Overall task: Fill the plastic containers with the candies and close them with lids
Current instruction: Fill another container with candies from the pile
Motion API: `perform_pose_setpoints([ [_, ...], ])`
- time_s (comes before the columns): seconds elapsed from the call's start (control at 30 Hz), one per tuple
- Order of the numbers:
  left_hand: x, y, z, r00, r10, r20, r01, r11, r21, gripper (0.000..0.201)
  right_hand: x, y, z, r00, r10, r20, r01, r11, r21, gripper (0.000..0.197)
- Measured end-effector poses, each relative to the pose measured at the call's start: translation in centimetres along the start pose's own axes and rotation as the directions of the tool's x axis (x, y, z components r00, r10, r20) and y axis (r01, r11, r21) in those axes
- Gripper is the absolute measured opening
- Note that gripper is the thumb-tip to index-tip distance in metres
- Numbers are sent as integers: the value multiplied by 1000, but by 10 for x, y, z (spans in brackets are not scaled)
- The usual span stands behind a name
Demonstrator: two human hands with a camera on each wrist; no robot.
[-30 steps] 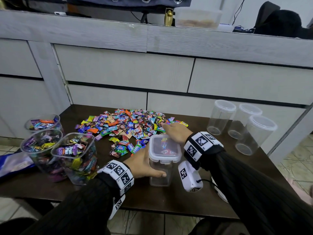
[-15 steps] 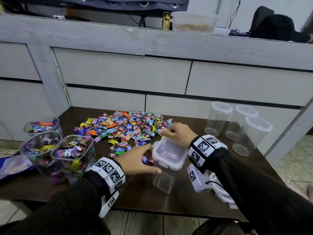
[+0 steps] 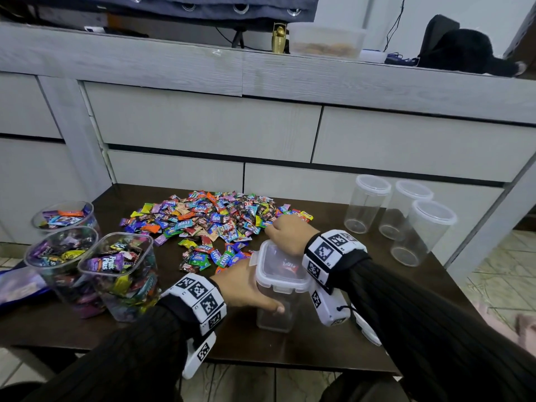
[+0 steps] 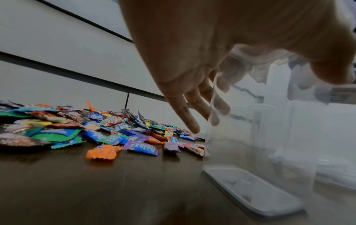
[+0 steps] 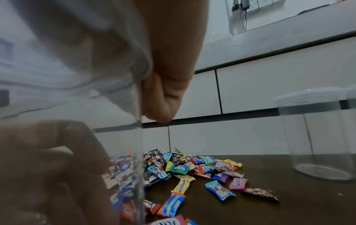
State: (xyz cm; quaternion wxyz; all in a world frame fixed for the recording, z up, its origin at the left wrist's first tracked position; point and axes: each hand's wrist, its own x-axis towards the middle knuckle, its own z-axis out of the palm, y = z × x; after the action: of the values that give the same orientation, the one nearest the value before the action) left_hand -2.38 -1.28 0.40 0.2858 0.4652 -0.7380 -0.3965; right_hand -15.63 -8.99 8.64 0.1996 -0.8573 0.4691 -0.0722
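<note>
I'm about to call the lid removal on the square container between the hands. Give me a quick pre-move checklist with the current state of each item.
1. Left hand steadies the square container: ok, fingers and thumb wrap its side wall.
2. Right hand on the lid: ok, it grips the far edge.
3. Lid latches released: cannot tell; a flap sticks out at the left edge, the others are hidden.
4. Container flat on the table: cannot tell; it appears tilted in the head view.
5. Container empty: ok, the left wrist view shows a bare bottom.
6. Candy pile close by: ok, just beyond the container.
</note>
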Motion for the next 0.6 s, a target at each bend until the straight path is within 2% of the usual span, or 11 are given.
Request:
perform_pose_setpoints([
  [0.13, 1, -3, 1, 997, -21, -74, 25, 999, 46, 71, -3, 6, -2, 1000, 9, -11, -9, 1000, 19, 45],
  [0.2, -1, -7, -3, 986, -34, -164, 57, 989, 137, 78, -7, 11, -4, 997, 72, -2, -72, 997, -3, 51],
  [0.27, -6, -8, -7, 961, -31, -275, 97, 968, 229, 76, -12, 15, -6, 986, 163, 34, -162, 986, -31, 55],
  [0.3, -8, -9, -9, 955, -29, -296, 105, 964, 245, 76, -13, 17, -7, 978, 198, 70, -196, 980, -31, 58],
  [0.37, -13, -11, -12, 962, -60, -265, 139, 948, 287, 87, -16, 20, -9, 963, 230, 143, -238, 970, 41, 59],
  [0.47, -20, -12, -16, 963, -121, -240, 213, 888, 408, 105, -15, 22, -18, 964, 180, 195, -216, 959, 184, 52],
  [0.6, -22, -8, -24, 949, -132, -287, 246, 879, 408, 100, -10, 20, -30, 968, 68, 243, -90, 993, 78, 39],
])
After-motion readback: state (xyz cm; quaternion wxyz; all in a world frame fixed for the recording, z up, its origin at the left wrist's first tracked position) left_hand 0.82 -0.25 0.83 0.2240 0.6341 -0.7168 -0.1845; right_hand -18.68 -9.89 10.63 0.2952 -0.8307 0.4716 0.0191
